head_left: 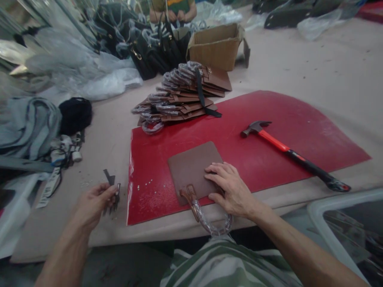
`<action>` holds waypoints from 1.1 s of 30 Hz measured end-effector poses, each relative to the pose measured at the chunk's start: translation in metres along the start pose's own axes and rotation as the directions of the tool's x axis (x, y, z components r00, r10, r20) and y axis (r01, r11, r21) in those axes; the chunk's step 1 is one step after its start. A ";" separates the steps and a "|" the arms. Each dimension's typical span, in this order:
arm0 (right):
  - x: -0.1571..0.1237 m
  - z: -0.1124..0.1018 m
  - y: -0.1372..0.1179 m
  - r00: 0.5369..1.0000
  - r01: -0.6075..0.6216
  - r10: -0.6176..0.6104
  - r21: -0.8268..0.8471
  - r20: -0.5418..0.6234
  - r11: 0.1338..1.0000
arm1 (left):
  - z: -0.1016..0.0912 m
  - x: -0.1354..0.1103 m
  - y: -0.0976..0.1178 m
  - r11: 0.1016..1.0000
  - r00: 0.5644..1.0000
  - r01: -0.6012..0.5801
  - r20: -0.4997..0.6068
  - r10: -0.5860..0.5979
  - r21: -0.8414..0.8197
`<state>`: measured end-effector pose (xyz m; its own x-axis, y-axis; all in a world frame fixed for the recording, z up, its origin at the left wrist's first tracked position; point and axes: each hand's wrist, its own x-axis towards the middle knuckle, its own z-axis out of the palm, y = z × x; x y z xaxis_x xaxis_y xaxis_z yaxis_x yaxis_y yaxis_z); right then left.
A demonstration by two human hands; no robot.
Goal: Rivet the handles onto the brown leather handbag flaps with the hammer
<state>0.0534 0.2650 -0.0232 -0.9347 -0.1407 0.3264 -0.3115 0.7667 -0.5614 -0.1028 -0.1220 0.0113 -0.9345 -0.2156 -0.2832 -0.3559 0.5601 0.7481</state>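
Here, panel (190, 165), handle (204, 221) nearward, long axis unclear

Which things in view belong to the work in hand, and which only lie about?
Apparently belonging:
flat brown panel, under right hand
small dark pieces, in left hand
smooth red mat
black-and-red claw hammer

Probably just lying about:
open brown cardboard box
crumpled grey cloth

Wide beige worktable (281, 67) — soft light
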 end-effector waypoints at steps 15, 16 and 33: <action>0.000 0.001 0.004 1.000 0.001 -0.001 -0.004 0.008 1.000 | 0.144 -0.111 0.052 0.827 0.906 -0.280 0.150 0.395 -0.487; 0.000 0.002 0.004 1.000 -0.001 0.001 0.000 0.007 1.000 | 0.149 -0.116 0.050 0.833 0.889 -0.328 0.152 0.432 -0.445; -0.002 0.002 0.005 1.000 0.005 -0.005 -0.004 0.009 1.000 | 0.170 -0.128 0.033 0.528 0.527 -0.844 0.034 0.849 -0.093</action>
<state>0.0535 0.2684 -0.0284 -0.9345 -0.1504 0.3226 -0.3157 0.7687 -0.5563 0.0048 0.0602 -0.0303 -0.7947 0.3894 0.4657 0.6016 0.4028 0.6898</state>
